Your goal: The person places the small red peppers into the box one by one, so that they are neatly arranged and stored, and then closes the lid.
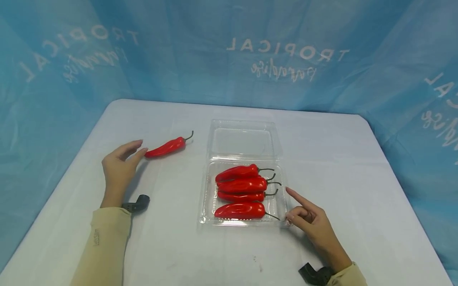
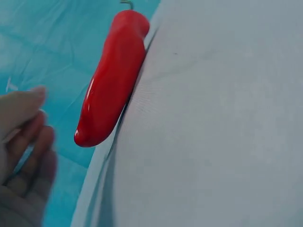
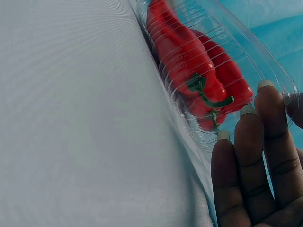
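A single red chili pepper (image 1: 167,148) with a curved green stem lies on the left of the table. My left hand (image 1: 121,161) is at its pointed tip, thumb and fingers loosely bent; in the left wrist view a gap shows between this hand (image 2: 26,151) and the pepper (image 2: 111,80). Several more red peppers (image 1: 241,210) lie side by side in a clear plastic clamshell box (image 1: 209,206), stems to the right. At the box's right side, my right hand (image 1: 311,220) has its index finger stretched out. The right wrist view shows its straight fingers (image 3: 248,156) against the clear wall.
The box's hinged lid (image 1: 244,139) lies folded back toward the far side. A white cloth covers the table (image 1: 340,159). Blue printed curtains (image 1: 200,59) hang behind it and at both sides. Each wrist carries a black camera mount (image 1: 137,203).
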Demonstrator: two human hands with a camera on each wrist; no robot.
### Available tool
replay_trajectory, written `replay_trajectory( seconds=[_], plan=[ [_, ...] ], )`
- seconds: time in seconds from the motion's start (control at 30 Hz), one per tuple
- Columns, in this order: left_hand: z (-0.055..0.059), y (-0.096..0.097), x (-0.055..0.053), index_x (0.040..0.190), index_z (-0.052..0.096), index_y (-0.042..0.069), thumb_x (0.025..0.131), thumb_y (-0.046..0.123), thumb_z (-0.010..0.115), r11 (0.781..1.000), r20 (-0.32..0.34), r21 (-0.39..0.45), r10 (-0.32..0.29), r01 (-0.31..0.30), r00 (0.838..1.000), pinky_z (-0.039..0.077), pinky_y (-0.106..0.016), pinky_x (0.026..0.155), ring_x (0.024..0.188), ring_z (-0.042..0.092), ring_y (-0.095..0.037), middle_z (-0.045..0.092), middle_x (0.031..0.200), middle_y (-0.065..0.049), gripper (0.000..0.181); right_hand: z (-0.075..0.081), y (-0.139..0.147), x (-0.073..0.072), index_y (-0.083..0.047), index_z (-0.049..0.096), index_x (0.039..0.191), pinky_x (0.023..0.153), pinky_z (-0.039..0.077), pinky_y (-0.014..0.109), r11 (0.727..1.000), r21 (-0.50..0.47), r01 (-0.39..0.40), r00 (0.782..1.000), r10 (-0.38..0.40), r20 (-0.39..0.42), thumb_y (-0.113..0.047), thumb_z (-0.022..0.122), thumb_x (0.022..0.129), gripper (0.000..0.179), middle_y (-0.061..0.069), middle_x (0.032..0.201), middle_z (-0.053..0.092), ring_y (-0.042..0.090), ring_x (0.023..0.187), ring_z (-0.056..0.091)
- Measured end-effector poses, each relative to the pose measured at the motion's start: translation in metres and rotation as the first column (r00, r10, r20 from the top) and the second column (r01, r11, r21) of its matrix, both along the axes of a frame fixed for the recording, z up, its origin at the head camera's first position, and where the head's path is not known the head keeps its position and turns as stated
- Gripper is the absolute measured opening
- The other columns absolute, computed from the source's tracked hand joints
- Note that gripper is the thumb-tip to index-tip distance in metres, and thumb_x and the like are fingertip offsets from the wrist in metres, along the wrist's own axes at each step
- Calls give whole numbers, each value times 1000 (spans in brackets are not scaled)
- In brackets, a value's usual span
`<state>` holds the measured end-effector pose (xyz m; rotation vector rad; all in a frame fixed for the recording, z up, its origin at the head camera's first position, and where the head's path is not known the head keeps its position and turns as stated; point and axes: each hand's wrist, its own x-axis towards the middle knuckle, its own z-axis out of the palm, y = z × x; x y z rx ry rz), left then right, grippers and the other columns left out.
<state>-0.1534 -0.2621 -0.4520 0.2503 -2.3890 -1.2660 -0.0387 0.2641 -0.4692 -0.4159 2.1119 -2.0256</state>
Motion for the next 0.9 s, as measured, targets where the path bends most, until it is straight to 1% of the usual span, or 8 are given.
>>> replay_trajectory(
  seconds=[0.07,0.13,0.2,0.27,0.33,0.5,0.73,0.9],
  plan=[
    [-4,-2,0,130,73,20,92,40,77,1000,86,4,-3,2,996,45,-35,110,128,59,-12,68,133,2,43,1,0,0,-8,39,157,67,55,26,1000,4,-1,1000,1,4,5,64,96,67,3,87,74,9,78,67],
    [-8,-3,0,134,69,22,91,49,75,1000,169,-8,-11,12,985,44,-40,112,134,54,-13,65,138,3,51,1,1,0,-7,38,157,67,55,27,1000,7,-6,1000,6,-2,6,64,97,67,5,87,74,10,78,67],
    [-12,-3,0,139,66,25,89,53,74,999,220,-18,-30,34,975,43,-46,113,139,49,-16,62,142,2,58,2,1,0,-6,38,157,67,55,26,1000,7,-6,1000,6,-7,6,64,96,67,7,87,74,10,78,67],
    [-15,-2,-1,142,63,26,89,54,75,998,245,-33,-46,56,969,41,-49,114,142,46,-18,60,145,1,60,2,3,0,-5,37,157,68,55,26,1000,6,-8,1000,8,-15,7,63,96,68,8,87,74,10,79,68],
    [-18,-1,-1,142,64,27,89,51,76,996,250,-52,-59,74,966,41,-51,113,142,47,-20,59,145,1,59,2,4,0,-5,38,157,69,55,25,1000,8,-6,1000,6,-16,8,63,96,68,8,87,74,10,79,67],
    [-20,0,-2,136,68,25,90,42,78,991,225,-88,-76,98,971,42,-52,112,138,51,-22,63,141,-1,50,3,5,1,-4,38,157,65,53,26,1000,12,-2,1000,2,-20,7,63,96,67,4,86,74,8,78,66],
    [-20,2,1,133,71,22,90,41,79,991,211,-85,-79,99,974,43,-53,111,136,53,-26,65,138,-4,47,4,5,1,-5,37,157,68,54,26,1000,2,-8,1000,8,-11,7,63,96,67,2,87,74,8,78,67],
    [-21,1,2,132,71,20,89,39,80,991,200,-89,-77,96,977,44,-53,111,135,54,-26,66,136,-5,48,5,5,1,-8,37,158,64,52,28,1000,-4,-13,1000,13,-5,6,63,97,68,2,87,73,7,77,64]
  ],
)
